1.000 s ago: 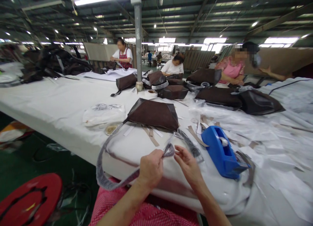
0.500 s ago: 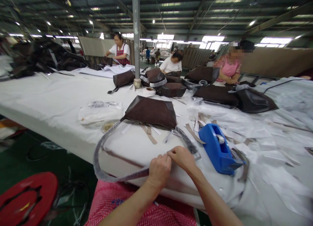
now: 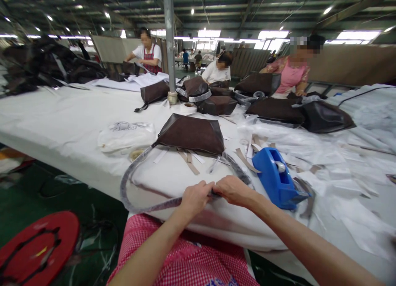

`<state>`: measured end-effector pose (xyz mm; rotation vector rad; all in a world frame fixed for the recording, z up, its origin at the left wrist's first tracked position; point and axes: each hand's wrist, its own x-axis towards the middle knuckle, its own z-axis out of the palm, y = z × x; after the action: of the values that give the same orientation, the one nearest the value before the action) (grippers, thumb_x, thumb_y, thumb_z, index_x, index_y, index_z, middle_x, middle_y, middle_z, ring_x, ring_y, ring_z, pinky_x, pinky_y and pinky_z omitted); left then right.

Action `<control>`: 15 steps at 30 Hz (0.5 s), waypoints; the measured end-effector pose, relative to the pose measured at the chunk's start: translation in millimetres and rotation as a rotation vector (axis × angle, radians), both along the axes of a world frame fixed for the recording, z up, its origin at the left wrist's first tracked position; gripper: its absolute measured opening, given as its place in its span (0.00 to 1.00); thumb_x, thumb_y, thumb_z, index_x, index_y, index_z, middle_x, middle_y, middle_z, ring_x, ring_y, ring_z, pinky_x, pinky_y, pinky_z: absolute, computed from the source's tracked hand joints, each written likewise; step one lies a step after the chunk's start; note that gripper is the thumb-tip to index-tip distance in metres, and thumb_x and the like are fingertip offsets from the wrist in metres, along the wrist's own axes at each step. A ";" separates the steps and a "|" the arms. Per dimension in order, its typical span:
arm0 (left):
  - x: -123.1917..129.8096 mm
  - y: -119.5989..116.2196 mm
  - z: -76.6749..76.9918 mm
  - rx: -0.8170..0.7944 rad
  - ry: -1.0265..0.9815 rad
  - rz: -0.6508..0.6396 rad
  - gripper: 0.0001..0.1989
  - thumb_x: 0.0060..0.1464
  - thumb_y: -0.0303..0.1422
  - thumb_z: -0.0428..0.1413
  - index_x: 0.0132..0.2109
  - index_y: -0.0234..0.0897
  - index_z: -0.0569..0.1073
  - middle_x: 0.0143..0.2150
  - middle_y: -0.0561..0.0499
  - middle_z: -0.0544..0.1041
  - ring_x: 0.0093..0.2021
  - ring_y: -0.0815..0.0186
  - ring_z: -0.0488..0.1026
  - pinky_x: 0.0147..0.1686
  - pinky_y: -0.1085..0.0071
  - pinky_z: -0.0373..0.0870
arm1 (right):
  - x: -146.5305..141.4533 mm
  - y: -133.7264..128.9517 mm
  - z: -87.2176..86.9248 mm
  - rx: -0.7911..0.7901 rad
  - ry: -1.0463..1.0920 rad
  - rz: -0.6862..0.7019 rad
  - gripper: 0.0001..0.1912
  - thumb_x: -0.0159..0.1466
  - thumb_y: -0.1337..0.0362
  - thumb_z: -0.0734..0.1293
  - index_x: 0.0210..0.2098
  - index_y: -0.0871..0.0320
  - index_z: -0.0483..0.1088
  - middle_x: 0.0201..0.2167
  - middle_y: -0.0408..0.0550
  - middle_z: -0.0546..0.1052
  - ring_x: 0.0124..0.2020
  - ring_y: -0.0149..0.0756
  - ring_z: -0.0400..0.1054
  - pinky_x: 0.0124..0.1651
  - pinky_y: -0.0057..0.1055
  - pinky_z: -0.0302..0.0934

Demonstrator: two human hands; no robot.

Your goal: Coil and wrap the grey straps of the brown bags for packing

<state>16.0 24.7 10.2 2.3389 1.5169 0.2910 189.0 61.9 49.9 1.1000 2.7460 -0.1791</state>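
White-covered worktable point(image 3: 77, 117) in a big hall, strip lights under a dark roof point(image 3: 216, 10). Film-wrapped strap point(image 3: 125, 187) leaves the left end of a dark brown bag point(image 3: 190, 133), loops out toward the near table edge and back to the hands. Left hand point(image 3: 195, 198): fingers curled tight, pinching the strap. Right hand point(image 3: 233, 190): fingers bunched together, tips meeting the left at a dark bit of strap; can't tell if they're gripping it, contact is hidden. Bag lies on the table just beyond both hands. Second wrapped strap piece point(image 3: 237, 168) runs from its right corner. Brown and white strips point(image 3: 192, 165) scattered in front of it. Blue tape dispenser point(image 3: 274, 181) right of the right hand, not touching. White plastic packet point(image 3: 126, 137) with dark lettering left of the bag, yellowish tape roll point(image 3: 136, 155) beside it. More brown bags point(image 3: 216, 104) grouped behind, near a grey pole point(image 3: 169, 43). Three co-workers across the table. Red disc point(image 3: 37, 253) low at left.
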 end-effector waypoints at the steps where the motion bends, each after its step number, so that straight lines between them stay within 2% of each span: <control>1: -0.9 4.4 -0.7 0.003 0.000 -0.069 0.17 0.58 0.34 0.54 0.55 0.43 0.67 0.45 0.50 0.74 0.42 0.61 0.73 0.39 0.70 0.68 | -0.1 0.2 0.5 0.018 -0.030 0.032 0.13 0.58 0.78 0.62 0.32 0.58 0.76 0.29 0.52 0.79 0.32 0.39 0.72 0.35 0.31 0.53; 3: -1.4 11.4 -3.2 -0.012 0.012 -0.159 0.10 0.58 0.36 0.54 0.47 0.42 0.71 0.42 0.51 0.74 0.41 0.62 0.73 0.39 0.71 0.67 | 0.7 0.8 2.4 0.052 -0.095 0.102 0.14 0.58 0.80 0.61 0.33 0.59 0.75 0.30 0.53 0.79 0.33 0.40 0.72 0.36 0.31 0.54; 6: 4.3 13.2 -8.9 -0.031 0.012 -0.186 0.08 0.60 0.38 0.52 0.42 0.40 0.72 0.39 0.52 0.73 0.41 0.62 0.72 0.40 0.71 0.67 | 5.3 2.3 6.4 0.082 -0.156 0.164 0.16 0.62 0.78 0.58 0.38 0.58 0.74 0.33 0.53 0.77 0.35 0.41 0.71 0.34 0.32 0.54; 9: 14.0 6.4 -13.7 -0.032 -0.025 -0.086 0.08 0.61 0.37 0.51 0.42 0.39 0.71 0.40 0.51 0.73 0.41 0.62 0.72 0.39 0.69 0.68 | 13.0 3.2 6.7 0.091 -0.157 0.169 0.16 0.64 0.78 0.56 0.39 0.58 0.72 0.33 0.51 0.76 0.35 0.39 0.70 0.31 0.30 0.53; 11: 17.3 2.9 -14.6 -0.019 -0.092 -0.004 0.09 0.59 0.35 0.52 0.45 0.38 0.68 0.44 0.50 0.72 0.43 0.61 0.71 0.41 0.68 0.68 | 18.8 2.4 3.1 0.096 -0.141 0.172 0.15 0.64 0.78 0.57 0.39 0.58 0.72 0.33 0.50 0.75 0.35 0.38 0.69 0.30 0.30 0.53; 12: 17.2 2.8 -14.5 -0.009 -0.140 -0.006 0.11 0.58 0.34 0.53 0.48 0.38 0.67 0.47 0.49 0.71 0.45 0.62 0.71 0.43 0.68 0.68 | 21.8 1.5 0.4 0.101 -0.123 0.174 0.15 0.64 0.77 0.57 0.39 0.57 0.72 0.34 0.50 0.74 0.36 0.38 0.68 0.30 0.30 0.53; 15: 11.7 10.4 -12.7 -0.019 -0.290 -0.207 0.17 0.56 0.29 0.53 0.52 0.40 0.65 0.52 0.49 0.70 0.50 0.63 0.68 0.49 0.69 0.66 | 29.8 -3.5 -7.7 0.110 -0.056 0.169 0.15 0.66 0.76 0.57 0.41 0.55 0.71 0.37 0.49 0.73 0.37 0.38 0.66 0.32 0.30 0.54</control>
<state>27.7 35.0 -2.4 2.2956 1.1291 0.5324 218.8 58.4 42.2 0.8763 2.8092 0.0258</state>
